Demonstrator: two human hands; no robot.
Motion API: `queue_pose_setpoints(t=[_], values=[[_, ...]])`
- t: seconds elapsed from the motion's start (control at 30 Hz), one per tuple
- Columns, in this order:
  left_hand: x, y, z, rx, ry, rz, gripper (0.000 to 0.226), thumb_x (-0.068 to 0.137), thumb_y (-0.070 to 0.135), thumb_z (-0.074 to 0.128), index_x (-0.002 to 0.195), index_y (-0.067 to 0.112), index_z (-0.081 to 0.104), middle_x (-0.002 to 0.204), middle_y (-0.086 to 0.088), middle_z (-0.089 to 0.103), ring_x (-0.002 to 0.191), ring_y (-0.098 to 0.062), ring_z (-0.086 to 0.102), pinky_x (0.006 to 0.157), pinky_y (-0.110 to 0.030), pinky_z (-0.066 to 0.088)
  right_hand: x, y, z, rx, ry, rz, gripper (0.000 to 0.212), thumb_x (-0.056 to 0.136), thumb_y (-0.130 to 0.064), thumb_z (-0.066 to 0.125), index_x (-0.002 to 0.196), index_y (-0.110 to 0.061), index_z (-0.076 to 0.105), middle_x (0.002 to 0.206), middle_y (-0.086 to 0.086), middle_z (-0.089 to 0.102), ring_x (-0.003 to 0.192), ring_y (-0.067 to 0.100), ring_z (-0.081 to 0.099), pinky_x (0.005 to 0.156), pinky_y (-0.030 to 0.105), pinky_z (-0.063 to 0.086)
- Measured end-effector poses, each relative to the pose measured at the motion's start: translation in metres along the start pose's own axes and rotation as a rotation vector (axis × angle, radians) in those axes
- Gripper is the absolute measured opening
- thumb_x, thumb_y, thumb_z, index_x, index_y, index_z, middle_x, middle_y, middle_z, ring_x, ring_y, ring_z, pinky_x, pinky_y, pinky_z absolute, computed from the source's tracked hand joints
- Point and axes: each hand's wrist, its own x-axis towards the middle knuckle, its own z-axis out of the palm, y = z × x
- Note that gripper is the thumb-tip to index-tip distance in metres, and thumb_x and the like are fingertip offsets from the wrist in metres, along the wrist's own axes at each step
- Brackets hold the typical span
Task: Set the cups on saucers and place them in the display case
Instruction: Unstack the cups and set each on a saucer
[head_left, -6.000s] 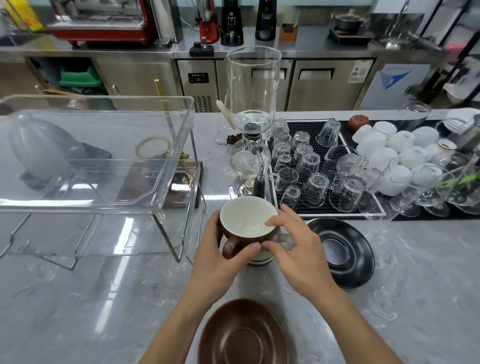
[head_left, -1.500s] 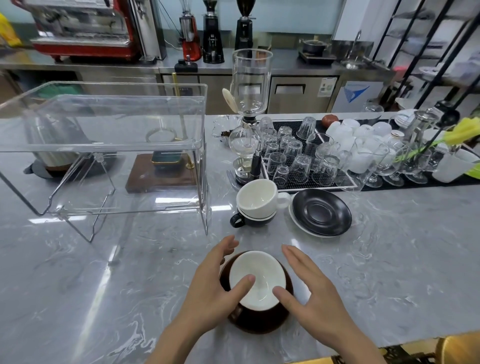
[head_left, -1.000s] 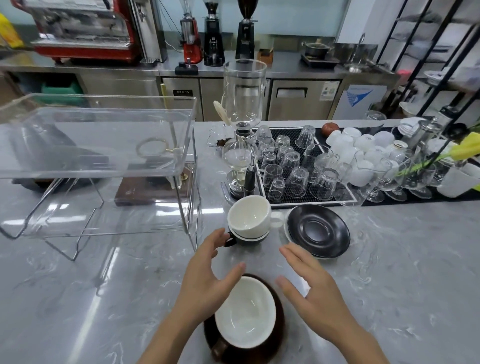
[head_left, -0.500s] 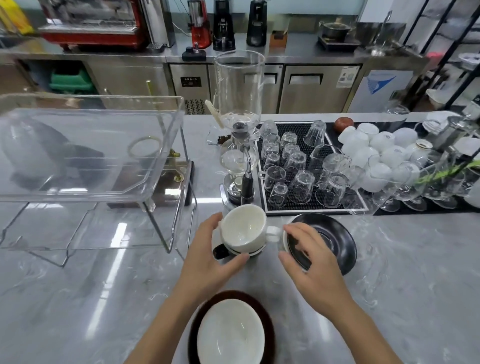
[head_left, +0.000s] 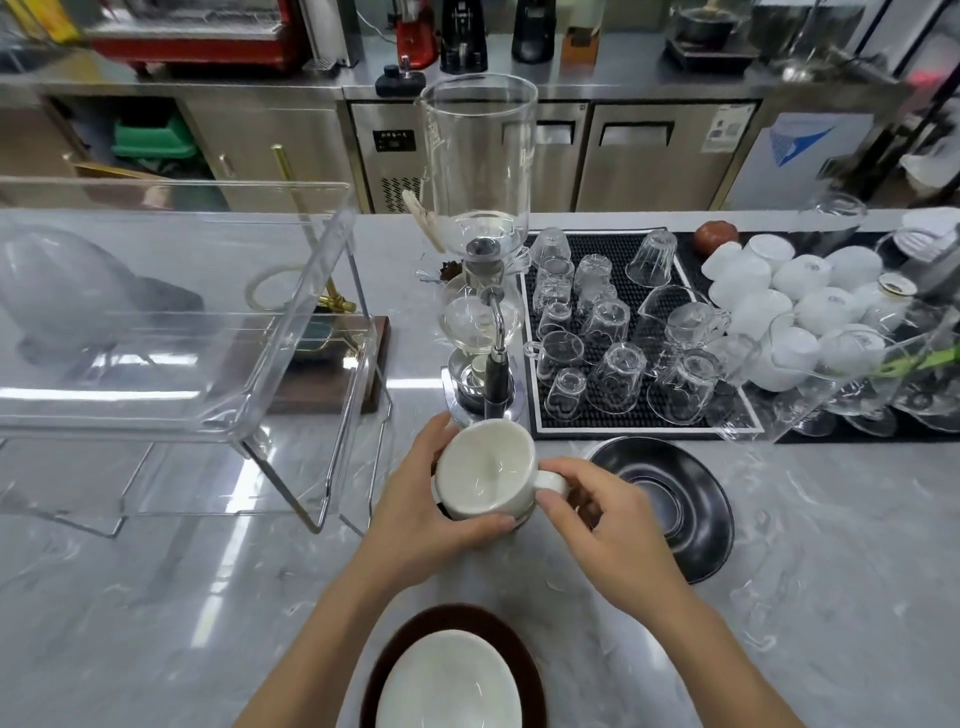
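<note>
Marble counter (head_left: 156, 623): work surface, carries everything noted below.

Clear display case (head_left: 171, 332): stands well to the left of the grip and a little beyond it. Open side faces the hands; presumably oriented so for loading. Nothing of the task set is visible inside yet.

Black drying mat with upturned glasses (head_left: 613, 332): beyond the grip, to the right. Siphon coffee maker (head_left: 480, 291) directly beyond it, close. Lift clearance on that side looks tight.

Black saucer (head_left: 670, 499): just right of the grip, partly under the right hand, bare. Judged the likely destination for the next cup.

Brown saucer (head_left: 462, 623): nearer the person than the grip, at the bottom edge of frame, with a white-lined cup (head_left: 449, 680) seated in it. That pair reads as assembled, not yet cased.

White cup (head_left: 485, 473): at the grip, sitting on a darker cup (head_left: 522, 517) of which only a sliver shows beneath.

Left hand (head_left: 421, 514): fingers and thumb wrapped round the left wall of the stack, thumb across the near side. Likely steadying the lower cup.

Right hand (head_left: 602, 525): thumb and forefinger pinch the white cup's handle, which points right. Judged: about to separate the stacked cups. Cannot tell whether the white cup is clear of the lower one.
</note>
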Motion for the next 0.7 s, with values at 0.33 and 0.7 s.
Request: queue_pose_setpoints(t=[0.33,0.7], values=[[0.002,-0.006,0.004,-0.044,-0.010,-0.026,0.121,0.045,0.060,0.091,0.149,0.040,0.033,0.125,0.044,0.050,0.122,0.011,0.051,0.102,-0.019,0.042,0.006,0.008,0.002,0.160,-0.029,0.080,0.004,0.091,-0.026,0.067,0.087,-0.025,0.066,0.071,0.002,0.068,0.069,0.023,0.065,0.068,0.043,0.055],[-0.001,0.004,0.006,-0.177,0.116,0.002,0.124,0.041,0.044,0.098,0.148,0.037,0.035,0.126,0.014,0.065,0.123,-0.002,0.058,0.103,-0.024,0.043,0.005,0.001,0.003,0.219,0.012,0.069,0.007,0.091,-0.021,0.068,0.084,-0.020,0.067,0.069,0.005,0.068,0.067,0.025,0.065,0.070,0.048,0.055]])
